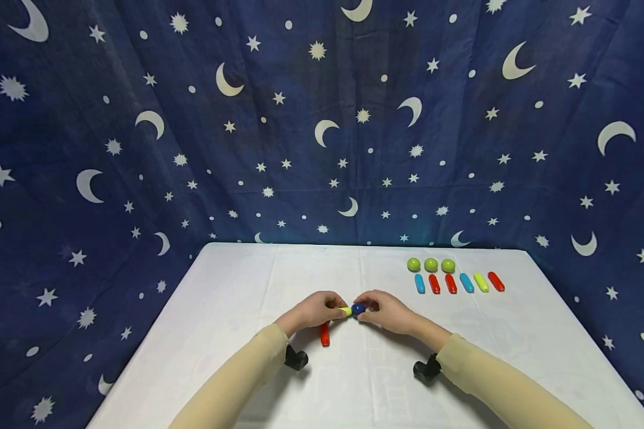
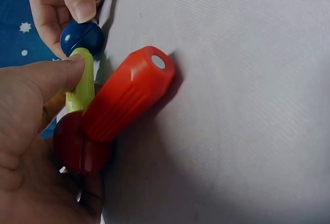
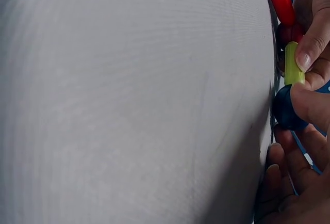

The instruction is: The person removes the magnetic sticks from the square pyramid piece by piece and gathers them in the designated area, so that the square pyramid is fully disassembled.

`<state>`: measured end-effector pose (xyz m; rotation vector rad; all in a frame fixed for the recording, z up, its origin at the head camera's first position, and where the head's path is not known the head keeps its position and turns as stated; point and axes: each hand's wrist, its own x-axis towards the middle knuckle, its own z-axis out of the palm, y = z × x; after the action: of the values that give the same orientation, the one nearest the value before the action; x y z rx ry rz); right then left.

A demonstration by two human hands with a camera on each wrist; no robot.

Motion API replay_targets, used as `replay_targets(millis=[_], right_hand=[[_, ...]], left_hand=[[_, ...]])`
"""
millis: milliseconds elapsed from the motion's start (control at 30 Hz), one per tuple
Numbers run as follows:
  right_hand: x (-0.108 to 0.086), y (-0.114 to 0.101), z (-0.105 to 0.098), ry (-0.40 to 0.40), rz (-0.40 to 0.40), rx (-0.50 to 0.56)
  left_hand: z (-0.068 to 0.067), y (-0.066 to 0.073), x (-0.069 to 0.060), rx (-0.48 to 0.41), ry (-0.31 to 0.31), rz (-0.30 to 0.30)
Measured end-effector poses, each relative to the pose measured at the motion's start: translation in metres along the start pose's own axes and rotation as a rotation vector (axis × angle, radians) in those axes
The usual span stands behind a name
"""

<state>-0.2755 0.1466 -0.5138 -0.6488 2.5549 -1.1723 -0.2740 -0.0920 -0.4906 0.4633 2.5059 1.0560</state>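
Note:
My left hand [image 1: 316, 309] pinches a yellow-green rod [image 2: 81, 91] between thumb and fingers, near the middle of the white table. In the left wrist view, one end of this rod meets a dark red ball [image 2: 75, 144] by the left palm. A red ribbed rod [image 2: 129, 95] also joins that ball and points off at an angle; a pale round spot shows on its free end. My right hand [image 1: 390, 312] holds a dark blue ball [image 1: 358, 309] between thumb and fingers. The ball touches the yellow-green rod's other end. In the head view, the left hand hides the red ball.
At the table's back right, green balls [image 1: 431, 264] form a row. Below them lie several short rods: blue [image 1: 420, 283], red [image 1: 451, 283] and yellow [image 1: 480, 282]. A dark blue cloth [image 1: 300, 131] with moons and stars hangs behind the white table [image 1: 236, 280].

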Motion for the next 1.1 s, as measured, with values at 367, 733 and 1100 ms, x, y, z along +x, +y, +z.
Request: replay_targets(millis=[367, 733, 1100], right_hand=[[-0.005, 0.005, -0.004, -0.013, 0.006, 0.09], [-0.019, 0.017, -0.049, 0.152, 0.045, 0.144], [-0.053, 0.063, -0.151, 0.411, 0.225, 0.008]], left_hand=[[0.0, 0.002, 0.001, 0.032, 0.01, -0.007], [0.001, -0.004, -0.002, -0.007, 0.0, -0.011], [0.001, -0.003, -0.004, -0.003, -0.02, 0.019]])
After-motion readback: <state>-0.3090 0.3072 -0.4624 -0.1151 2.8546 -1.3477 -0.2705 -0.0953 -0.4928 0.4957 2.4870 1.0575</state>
